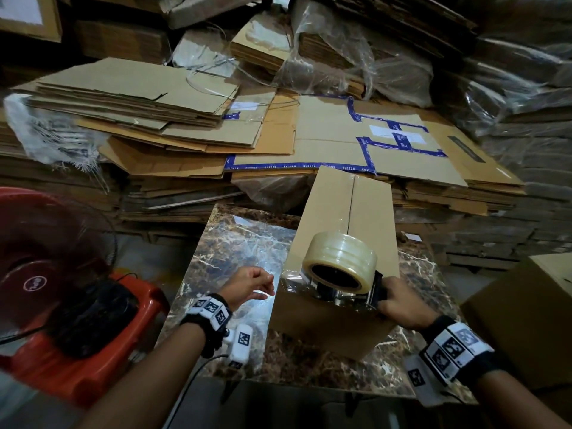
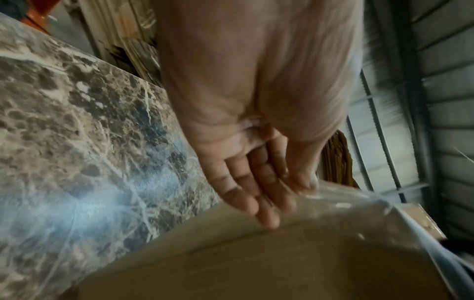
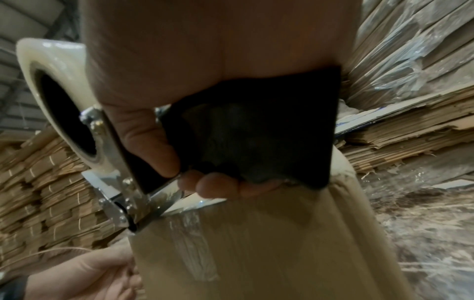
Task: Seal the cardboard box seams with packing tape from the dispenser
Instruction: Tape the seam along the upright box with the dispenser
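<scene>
A closed cardboard box stands on the marble table, its top seam running away from me. A tape dispenser with a clear roll sits on the box's near end. My right hand grips its black handle, fingers curled round it. A wrinkled strip of clear tape lies on the box below the blade. My left hand is beside the box's left near corner. Its fairly straight fingers touch the box edge by the loose tape film.
Stacks of flattened cardboard and plastic wrap fill the space behind the table. A red stool with a dark object and a red fan stand to the left. Another cardboard box is close on the right.
</scene>
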{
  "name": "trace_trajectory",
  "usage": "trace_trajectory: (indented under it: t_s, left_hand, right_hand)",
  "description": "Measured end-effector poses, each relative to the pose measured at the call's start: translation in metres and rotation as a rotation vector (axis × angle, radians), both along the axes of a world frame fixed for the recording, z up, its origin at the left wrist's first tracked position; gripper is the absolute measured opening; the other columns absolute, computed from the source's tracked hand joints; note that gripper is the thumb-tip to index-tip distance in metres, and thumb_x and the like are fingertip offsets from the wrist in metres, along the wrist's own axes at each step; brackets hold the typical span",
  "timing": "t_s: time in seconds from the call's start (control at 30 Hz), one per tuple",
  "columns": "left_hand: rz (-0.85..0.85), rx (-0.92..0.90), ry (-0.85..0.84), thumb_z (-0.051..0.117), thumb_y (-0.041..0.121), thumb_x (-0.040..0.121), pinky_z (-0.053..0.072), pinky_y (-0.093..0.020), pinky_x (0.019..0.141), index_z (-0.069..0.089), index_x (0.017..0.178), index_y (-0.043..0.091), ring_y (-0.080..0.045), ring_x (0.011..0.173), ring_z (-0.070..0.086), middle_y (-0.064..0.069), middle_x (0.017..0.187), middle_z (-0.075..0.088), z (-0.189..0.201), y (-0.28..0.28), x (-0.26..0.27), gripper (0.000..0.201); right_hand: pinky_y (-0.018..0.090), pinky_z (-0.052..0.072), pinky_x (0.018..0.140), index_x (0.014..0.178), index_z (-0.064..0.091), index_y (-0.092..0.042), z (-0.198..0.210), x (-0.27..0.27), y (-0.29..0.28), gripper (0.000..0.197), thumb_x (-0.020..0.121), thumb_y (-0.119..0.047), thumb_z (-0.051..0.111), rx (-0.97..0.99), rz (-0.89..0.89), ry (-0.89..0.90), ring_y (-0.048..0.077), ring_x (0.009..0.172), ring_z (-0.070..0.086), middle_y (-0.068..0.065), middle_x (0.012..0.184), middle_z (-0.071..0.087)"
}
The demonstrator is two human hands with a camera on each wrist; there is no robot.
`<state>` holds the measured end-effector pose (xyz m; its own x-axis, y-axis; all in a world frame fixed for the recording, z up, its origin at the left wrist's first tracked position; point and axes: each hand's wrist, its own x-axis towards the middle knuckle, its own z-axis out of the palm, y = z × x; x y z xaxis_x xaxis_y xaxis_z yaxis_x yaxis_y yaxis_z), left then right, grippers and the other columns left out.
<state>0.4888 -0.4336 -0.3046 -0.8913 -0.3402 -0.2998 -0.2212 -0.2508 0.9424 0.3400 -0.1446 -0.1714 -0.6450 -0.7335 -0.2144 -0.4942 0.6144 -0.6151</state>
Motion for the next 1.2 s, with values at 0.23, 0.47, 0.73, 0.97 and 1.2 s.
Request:
trace_trajectory:
  t_s: [0.23, 0.47, 0.73, 0.97, 1.2]
  left_hand:
    - [0.348, -0.349, 0.011, 0.084, 0.025, 0.077, 0.05, -0.031, 0.069, 0.062, 0.096, 0.014, -0.021, 0.083, 0.061, -0.01, 0.092, 0.064, -0.008, 0.027, -0.007, 0.031]
    - [0.571, -0.54, 0.134, 0.066, 0.011, 0.091, 0.054, -0.025, 0.066, 0.072, 0.079, 0.013, -0.013, 0.071, 0.068, 0.001, 0.072, 0.071, 0.011, 0.059, -0.011, 0.014]
    - [0.522, -0.754, 0.089, 0.055, 0.028, 0.099, 0.022, -0.031, 0.051, 0.032, 0.052, 0.015, -0.013, 0.047, 0.027, 0.0, 0.048, 0.028, 0.032, 0.079, -0.006, 0.054]
    - [0.278, -0.523, -0.116, 0.032, 0.073, 0.085, 0.043, -0.05, 0.104, 0.054, 0.132, 0.008, -0.033, 0.121, 0.055, -0.017, 0.13, 0.06, 0.02, 0.077, -0.025, 0.084]
    - [0.302, -0.304, -0.055, 0.043, 0.027, 0.105, 0.049, -0.025, 0.076, 0.069, 0.098, 0.009, -0.019, 0.09, 0.067, -0.007, 0.099, 0.073, 0.039, 0.083, -0.022, 0.032]
  right_hand:
    - [0.03, 0.044, 0.056, 0.08, 0.065, -0.007, -0.008, -0.01, 0.002, 0.028, 0.056, -0.015, 0.053, 0.065, -0.027, -0.017, 0.022, 0.066, 0.06, 0.013, 0.077, 0.068]
    - [0.037, 0.049, 0.058, 0.085, 0.067, -0.005, -0.002, -0.005, 0.002, 0.03, 0.06, -0.014, 0.054, 0.071, -0.006, -0.002, 0.031, 0.071, 0.065, 0.018, 0.082, 0.071]
    - [0.023, 0.045, 0.055, 0.093, 0.063, 0.0, 0.006, -0.008, -0.004, 0.015, 0.081, 0.003, 0.054, 0.171, 0.039, -0.031, 0.019, 0.07, 0.059, 0.009, 0.079, 0.063]
    - [0.026, 0.043, 0.054, 0.086, 0.062, -0.002, -0.003, -0.013, -0.004, 0.006, 0.083, -0.004, 0.057, 0.211, 0.112, 0.071, 0.022, 0.068, 0.058, 0.009, 0.077, 0.064]
    - [0.02, 0.034, 0.051, 0.064, 0.044, -0.024, 0.004, -0.015, 0.008, 0.031, 0.086, -0.008, 0.057, 0.217, 0.211, 0.127, 0.018, 0.063, 0.052, 0.0, 0.069, 0.054]
